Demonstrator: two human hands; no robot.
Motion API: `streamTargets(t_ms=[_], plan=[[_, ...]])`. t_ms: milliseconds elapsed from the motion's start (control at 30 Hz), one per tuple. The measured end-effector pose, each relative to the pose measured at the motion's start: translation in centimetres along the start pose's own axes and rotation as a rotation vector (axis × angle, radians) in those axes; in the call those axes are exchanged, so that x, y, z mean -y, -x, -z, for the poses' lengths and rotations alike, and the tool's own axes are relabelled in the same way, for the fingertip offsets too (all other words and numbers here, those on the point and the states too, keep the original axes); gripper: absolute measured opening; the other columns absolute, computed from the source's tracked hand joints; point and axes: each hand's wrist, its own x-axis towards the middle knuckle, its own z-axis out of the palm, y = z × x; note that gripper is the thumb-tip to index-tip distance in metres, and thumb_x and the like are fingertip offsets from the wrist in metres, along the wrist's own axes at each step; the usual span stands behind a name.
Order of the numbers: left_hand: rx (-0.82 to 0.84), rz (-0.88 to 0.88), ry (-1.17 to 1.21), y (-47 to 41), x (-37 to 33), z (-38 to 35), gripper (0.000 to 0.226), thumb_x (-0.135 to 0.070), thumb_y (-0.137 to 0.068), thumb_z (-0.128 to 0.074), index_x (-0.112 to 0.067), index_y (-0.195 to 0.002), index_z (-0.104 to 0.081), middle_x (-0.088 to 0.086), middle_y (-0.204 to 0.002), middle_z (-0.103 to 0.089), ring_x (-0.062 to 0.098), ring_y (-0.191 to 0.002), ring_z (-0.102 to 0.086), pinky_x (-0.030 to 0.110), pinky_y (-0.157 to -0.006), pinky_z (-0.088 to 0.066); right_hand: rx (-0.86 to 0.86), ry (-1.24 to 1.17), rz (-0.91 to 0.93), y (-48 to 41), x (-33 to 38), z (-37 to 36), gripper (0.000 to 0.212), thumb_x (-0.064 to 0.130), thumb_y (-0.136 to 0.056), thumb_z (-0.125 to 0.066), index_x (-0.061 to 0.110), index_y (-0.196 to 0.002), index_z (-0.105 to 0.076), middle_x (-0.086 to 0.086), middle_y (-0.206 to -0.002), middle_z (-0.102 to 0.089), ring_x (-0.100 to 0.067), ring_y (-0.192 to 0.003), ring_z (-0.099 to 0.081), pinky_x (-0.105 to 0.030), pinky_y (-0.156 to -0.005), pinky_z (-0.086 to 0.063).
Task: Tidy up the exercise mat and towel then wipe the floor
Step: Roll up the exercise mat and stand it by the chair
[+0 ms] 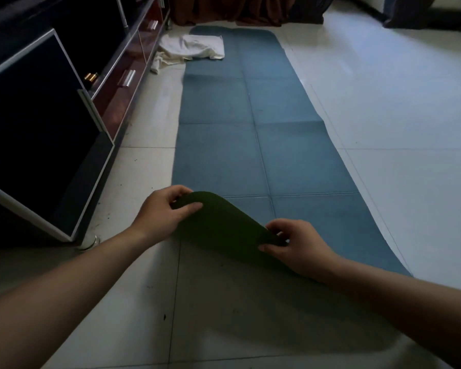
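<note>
A long blue exercise mat (250,123) lies flat on the white tiled floor, running away from me. Its near end is lifted and curled over, showing a dark green underside. My left hand (163,213) pinches the left corner of that lifted end. My right hand (296,246) grips the right side of the same edge. A crumpled white towel (189,47) lies at the far left corner of the mat, partly on the mat and partly on the floor.
A dark cabinet (45,115) with drawers and metal handles runs along the left, close to the mat. Dark curtains (237,9) hang at the far end. Dark furniture (431,12) sits at the far right. White floor tiles (397,102) stretch to the right.
</note>
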Motion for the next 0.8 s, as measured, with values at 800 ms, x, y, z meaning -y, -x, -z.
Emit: streamTargets(t_ms=[800], plan=[[0.162, -0.234, -0.825, -5.0, -5.7, -1.6, 0.032, -0.037, -0.087, -0.061, -0.030, -0.118, -0.053, -0.004, -0.114, -0.063, 0.018, -0.098, -0.059, 0.031, -0.079, -0.048, -0.120, 0.454, 0.104, -4.7, -0.5, 6.9, 0.045, 0.042, -0.081, -0.066, 0.027, -0.122, -0.054, 0.006, -0.118, -0.061, -0.013, -0.102, -0.058, -0.033, -0.090, -0.050]])
